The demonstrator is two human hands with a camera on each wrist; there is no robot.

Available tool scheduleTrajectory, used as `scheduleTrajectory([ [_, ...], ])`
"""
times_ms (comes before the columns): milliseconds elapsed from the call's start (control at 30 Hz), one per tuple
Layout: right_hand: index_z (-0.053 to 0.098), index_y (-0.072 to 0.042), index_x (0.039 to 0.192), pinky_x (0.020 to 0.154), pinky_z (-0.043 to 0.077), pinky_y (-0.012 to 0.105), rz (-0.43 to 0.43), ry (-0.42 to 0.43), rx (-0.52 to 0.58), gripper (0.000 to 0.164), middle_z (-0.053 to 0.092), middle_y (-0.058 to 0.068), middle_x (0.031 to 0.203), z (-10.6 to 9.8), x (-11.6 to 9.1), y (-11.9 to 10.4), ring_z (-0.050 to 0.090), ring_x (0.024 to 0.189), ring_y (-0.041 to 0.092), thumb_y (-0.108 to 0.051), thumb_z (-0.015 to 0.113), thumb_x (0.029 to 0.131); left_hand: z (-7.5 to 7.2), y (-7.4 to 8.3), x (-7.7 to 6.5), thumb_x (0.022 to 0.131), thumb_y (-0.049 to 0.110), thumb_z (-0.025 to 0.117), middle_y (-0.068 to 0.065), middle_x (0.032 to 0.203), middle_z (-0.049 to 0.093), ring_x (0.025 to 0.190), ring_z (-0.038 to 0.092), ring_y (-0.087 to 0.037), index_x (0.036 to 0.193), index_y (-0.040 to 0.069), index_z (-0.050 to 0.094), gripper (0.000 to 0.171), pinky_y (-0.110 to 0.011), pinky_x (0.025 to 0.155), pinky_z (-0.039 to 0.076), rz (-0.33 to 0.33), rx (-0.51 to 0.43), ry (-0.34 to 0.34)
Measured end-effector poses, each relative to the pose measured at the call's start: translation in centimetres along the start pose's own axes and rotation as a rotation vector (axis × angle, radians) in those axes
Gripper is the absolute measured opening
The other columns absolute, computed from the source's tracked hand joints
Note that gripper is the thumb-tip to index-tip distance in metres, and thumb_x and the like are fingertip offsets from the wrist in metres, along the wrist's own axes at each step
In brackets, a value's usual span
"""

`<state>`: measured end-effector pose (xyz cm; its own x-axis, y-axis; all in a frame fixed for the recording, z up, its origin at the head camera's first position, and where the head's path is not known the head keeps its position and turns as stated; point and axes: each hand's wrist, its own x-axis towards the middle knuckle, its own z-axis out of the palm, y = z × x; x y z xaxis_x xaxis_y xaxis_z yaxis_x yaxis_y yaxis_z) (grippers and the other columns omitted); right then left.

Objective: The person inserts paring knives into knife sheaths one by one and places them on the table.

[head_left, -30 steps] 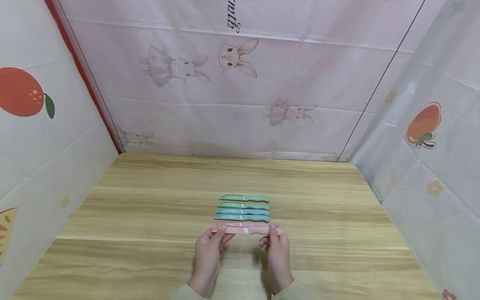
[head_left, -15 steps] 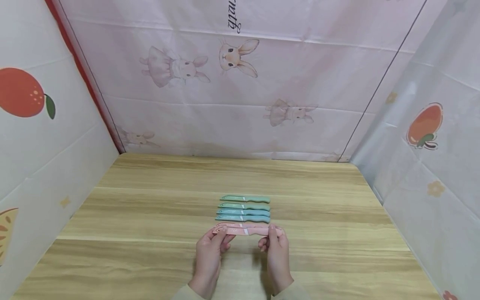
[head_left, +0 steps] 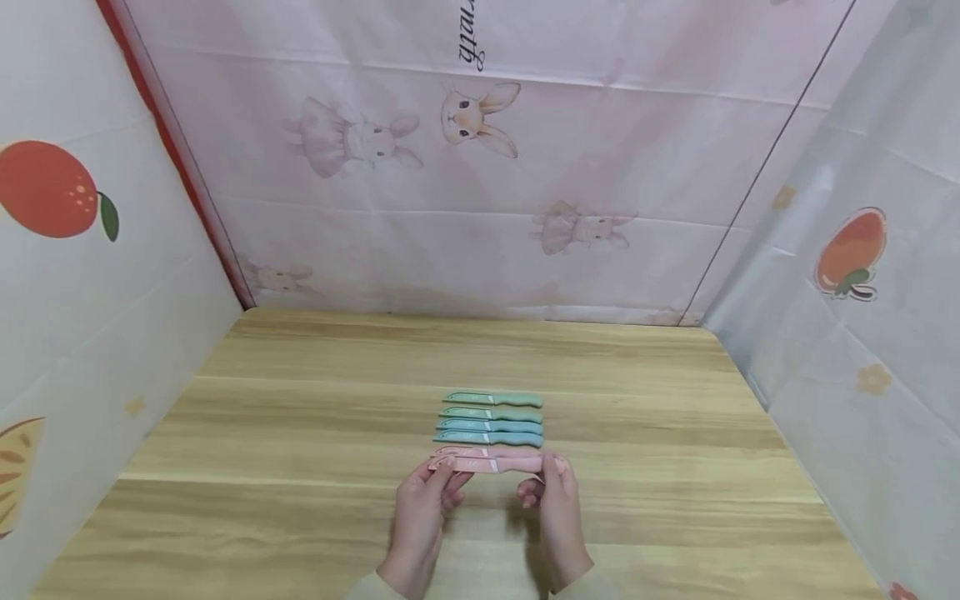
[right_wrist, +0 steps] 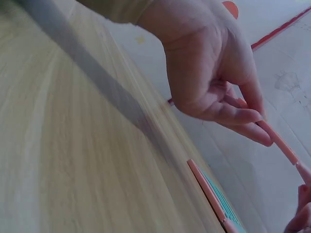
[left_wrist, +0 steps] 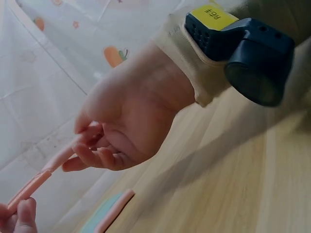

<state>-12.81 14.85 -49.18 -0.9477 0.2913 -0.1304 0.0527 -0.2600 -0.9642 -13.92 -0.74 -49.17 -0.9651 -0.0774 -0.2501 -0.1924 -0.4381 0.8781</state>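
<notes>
Both hands hold a pink paring knife [head_left: 468, 465] crosswise over the table, raised above it in the wrist views. My left hand [head_left: 417, 517] pinches the blade end between thumb and fingers. My right hand [head_left: 558, 517] pinches the handle's end, its other fingers curled below. A white band separates blade and handle. Just behind, a second pink knife [head_left: 461, 451] lies on the table, partly overlapped by the held one. Beyond it are two blue knives [head_left: 516, 438] and two green knives [head_left: 517, 400], all parallel, handles to the right.
The wood-grain table [head_left: 300, 433] is bounded by a pink rabbit-print backdrop [head_left: 420, 250] behind, with fruit-print sheets at left [head_left: 172, 292] and right [head_left: 795, 350]. A dark camera [left_wrist: 257, 68] is strapped at the right sleeve.
The hands and the held knife stay nearly where they were. The whole head view shifts slightly, its contents sliding a little right and down.
</notes>
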Motion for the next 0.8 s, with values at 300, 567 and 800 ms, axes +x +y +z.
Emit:
scheduleTrajectory([
  [300,0.042,0.004,0.115,0.058,0.048,0.022,0.022,0.063,-0.091,0.028,0.049,0.008,0.086,-0.7,1.0,-0.4,0.050,0.064,0.010,-0.017,0.031,0.101,-1.0,0.8,0.2,0.102,0.022,0.035,-0.019,0.116,0.059,0.094,0.064,-0.021,0.136,-0.010,0.032,0.047,-0.035,0.079,0.054,-0.020,0.113,-0.153],
  [567,0.038,0.003,0.118,0.064,0.054,0.027,0.012,0.162,-0.093,0.034,0.064,0.008,0.090,-1.7,1.7,-0.4,0.060,0.068,0.012,-0.019,0.053,0.096,-1.5,0.8,1.4,0.090,0.015,0.062,-0.012,0.091,0.069,0.080,0.068,-0.015,0.115,-0.005,0.053,0.033,-0.027,0.067,0.056,0.043,0.136,0.063],
  [800,0.042,0.003,0.119,0.059,0.052,0.024,0.016,0.153,-0.162,0.033,0.068,0.013,0.097,-2.2,1.3,0.0,0.062,0.067,0.014,-0.018,0.054,0.096,-2.0,0.7,1.6,0.089,0.014,0.065,-0.014,0.088,0.070,0.078,0.069,-0.019,0.100,-0.004,0.060,0.022,-0.032,0.065,0.057,0.057,0.207,0.119],
])
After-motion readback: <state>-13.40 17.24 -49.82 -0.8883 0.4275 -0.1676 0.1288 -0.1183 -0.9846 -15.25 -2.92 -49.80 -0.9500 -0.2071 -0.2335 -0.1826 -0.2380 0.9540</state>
